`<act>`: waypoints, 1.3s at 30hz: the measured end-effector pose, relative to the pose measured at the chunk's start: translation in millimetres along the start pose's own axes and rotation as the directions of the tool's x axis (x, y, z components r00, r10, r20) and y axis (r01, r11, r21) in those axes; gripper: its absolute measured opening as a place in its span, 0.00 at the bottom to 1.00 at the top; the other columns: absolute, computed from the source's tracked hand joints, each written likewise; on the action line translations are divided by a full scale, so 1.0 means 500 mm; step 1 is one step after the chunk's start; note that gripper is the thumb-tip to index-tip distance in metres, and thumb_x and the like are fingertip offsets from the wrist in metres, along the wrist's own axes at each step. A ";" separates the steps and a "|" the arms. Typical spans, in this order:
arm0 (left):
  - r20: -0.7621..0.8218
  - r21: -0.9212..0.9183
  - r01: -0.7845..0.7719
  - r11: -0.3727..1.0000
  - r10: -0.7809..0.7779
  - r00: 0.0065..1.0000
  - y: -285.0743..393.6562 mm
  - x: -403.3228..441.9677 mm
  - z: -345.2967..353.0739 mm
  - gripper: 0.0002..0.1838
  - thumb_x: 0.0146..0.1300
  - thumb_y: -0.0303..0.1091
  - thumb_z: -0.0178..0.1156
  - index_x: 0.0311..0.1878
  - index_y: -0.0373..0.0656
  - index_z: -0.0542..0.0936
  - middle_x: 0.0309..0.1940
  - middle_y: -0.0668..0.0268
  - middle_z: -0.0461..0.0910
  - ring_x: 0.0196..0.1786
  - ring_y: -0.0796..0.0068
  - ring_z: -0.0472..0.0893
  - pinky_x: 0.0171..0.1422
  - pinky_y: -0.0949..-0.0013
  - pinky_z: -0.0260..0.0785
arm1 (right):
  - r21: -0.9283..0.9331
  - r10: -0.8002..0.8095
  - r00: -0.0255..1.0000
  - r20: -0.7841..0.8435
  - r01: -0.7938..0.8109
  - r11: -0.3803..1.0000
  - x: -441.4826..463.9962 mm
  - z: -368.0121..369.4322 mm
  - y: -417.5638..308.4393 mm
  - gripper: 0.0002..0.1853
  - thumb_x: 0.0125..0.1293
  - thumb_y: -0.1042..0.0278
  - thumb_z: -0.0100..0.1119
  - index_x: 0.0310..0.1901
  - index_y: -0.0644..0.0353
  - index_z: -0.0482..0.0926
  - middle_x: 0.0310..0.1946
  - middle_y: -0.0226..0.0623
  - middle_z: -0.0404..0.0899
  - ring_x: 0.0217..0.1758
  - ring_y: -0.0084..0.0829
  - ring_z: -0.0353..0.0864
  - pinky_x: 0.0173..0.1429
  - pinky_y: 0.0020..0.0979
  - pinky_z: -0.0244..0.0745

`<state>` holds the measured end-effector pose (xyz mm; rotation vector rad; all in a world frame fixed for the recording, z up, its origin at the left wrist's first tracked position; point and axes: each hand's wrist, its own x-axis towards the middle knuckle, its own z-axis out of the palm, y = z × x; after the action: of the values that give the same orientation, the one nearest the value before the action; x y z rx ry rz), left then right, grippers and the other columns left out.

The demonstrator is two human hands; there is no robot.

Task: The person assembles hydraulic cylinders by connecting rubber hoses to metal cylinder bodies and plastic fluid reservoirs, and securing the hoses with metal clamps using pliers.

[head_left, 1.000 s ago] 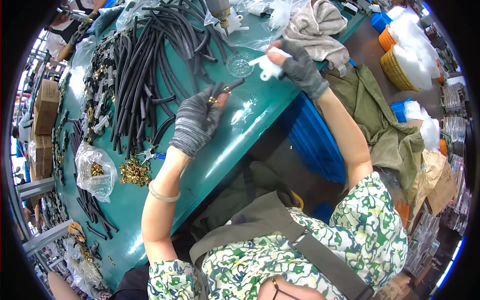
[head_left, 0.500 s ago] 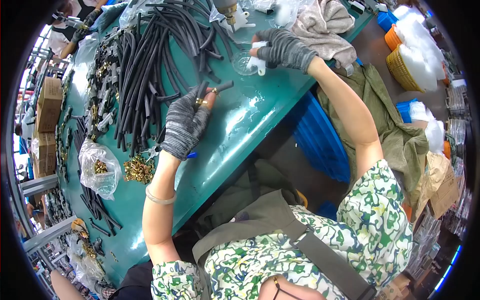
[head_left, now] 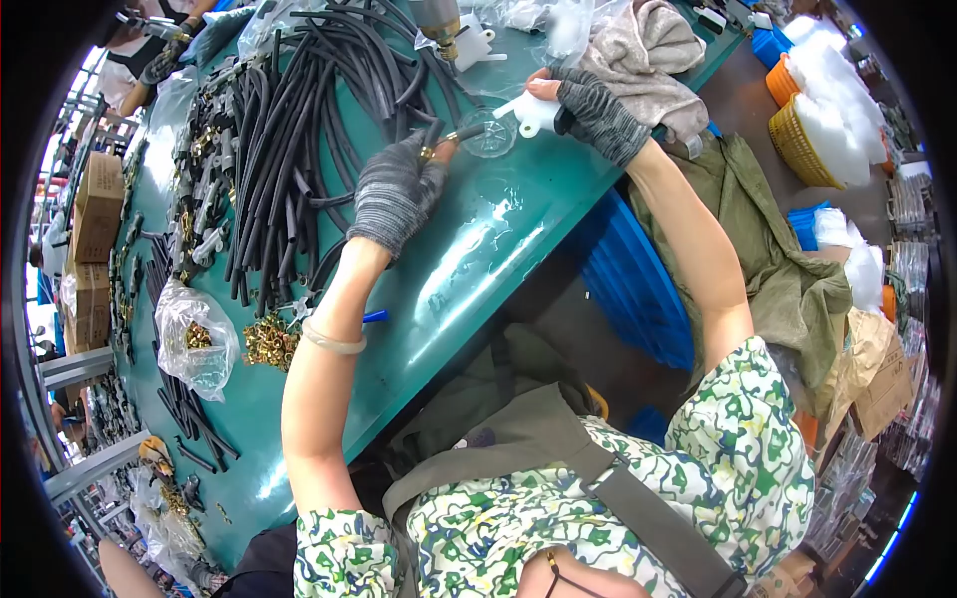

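In the head view, the left hand (head_left: 397, 191), in a grey fingerless glove, is at the upper centre of the frame. Its fingers are closed on a short black tube (head_left: 466, 133) with brass-coloured fittings (head_left: 428, 152); the exact finger contact is partly hidden.

The right hand (head_left: 602, 115), gloved alike, is at the upper right of centre. Its thumb and fingers are closed on a white plastic part (head_left: 533, 115), which points toward the tube. A clear round disc (head_left: 488, 140) lies on the green table (head_left: 469, 269) between the hands.

A bundle of long black tubes (head_left: 284, 159) covers the upper left of centre. Below it are a pile of brass-coloured fittings (head_left: 269, 342) and a clear plastic bag (head_left: 196, 361). A tool with a pointed metal tip, apparently a power driver (head_left: 437, 24), is at the top centre, near a crumpled beige cloth (head_left: 638, 55).
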<state>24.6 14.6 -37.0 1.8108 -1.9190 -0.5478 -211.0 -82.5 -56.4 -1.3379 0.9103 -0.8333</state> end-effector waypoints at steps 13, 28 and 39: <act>0.197 -0.482 0.228 0.846 -0.149 0.969 0.030 0.024 0.001 0.18 0.65 0.48 0.55 0.38 0.44 0.83 0.17 0.76 0.68 0.22 0.85 0.63 0.28 0.75 0.56 | 0.088 -0.113 0.994 -0.011 0.114 0.990 -0.021 0.016 0.001 0.15 0.61 0.52 0.59 0.39 0.55 0.78 0.23 0.23 0.73 0.23 0.12 0.68 0.26 0.18 0.61; 0.148 -0.380 0.187 0.906 -0.140 0.979 0.047 0.041 -0.010 0.18 0.62 0.48 0.56 0.35 0.42 0.83 0.20 0.68 0.74 0.25 0.79 0.69 0.33 0.71 0.62 | 0.015 -0.280 0.954 -0.104 0.283 0.959 -0.048 0.020 -0.019 0.13 0.63 0.56 0.57 0.38 0.57 0.77 0.26 0.26 0.73 0.28 0.15 0.73 0.31 0.20 0.70; 0.153 -0.512 -0.002 0.859 0.094 0.984 0.036 0.020 -0.023 0.15 0.66 0.44 0.55 0.35 0.41 0.79 0.19 0.76 0.68 0.26 0.86 0.65 0.31 0.78 0.58 | -0.373 -0.563 0.827 0.008 0.525 0.765 -0.064 0.015 -0.049 0.11 0.64 0.57 0.57 0.40 0.55 0.76 0.26 0.28 0.74 0.30 0.17 0.75 0.32 0.23 0.74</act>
<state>16.0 6.1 -17.0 1.4017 -1.6995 -1.1115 -217.6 -51.9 -29.8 -1.9532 0.7794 -1.2340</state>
